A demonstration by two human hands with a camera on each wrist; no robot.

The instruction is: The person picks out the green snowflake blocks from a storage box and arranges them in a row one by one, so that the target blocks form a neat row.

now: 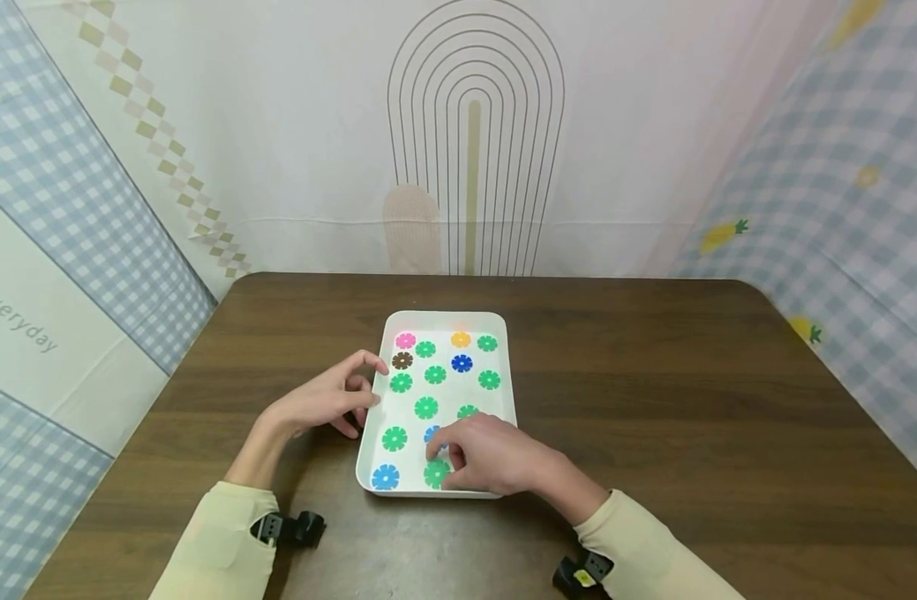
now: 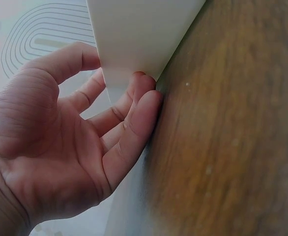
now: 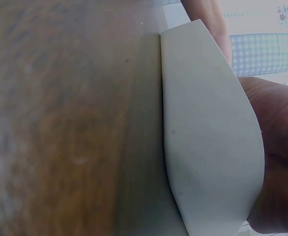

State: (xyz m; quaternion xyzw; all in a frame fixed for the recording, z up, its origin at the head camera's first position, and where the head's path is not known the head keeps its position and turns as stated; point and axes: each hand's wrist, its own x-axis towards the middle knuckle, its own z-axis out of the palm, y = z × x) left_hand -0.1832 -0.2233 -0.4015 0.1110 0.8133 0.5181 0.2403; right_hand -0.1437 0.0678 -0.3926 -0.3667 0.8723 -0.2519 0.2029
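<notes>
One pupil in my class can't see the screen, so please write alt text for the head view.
A person's right hand reaches into a white tray of flower-shaped discs, mostly green, while the left hand holds the tray's left edge. It lies on a brown table before patterned cloth.

Curtained-off corner, home-like in decor, not identifiable as any particular room: backed by a creased white cloth [image 1: 301, 150] printed with concentric arches [image 1: 496, 167], flanked by blue-and-white checked hangings [image 1: 841, 158], lettered "everyday" at left and dotted with yellow pineapples [image 1: 719, 238] at right, and fitted with a dark wood-grain table [image 1: 653, 375]
</notes>
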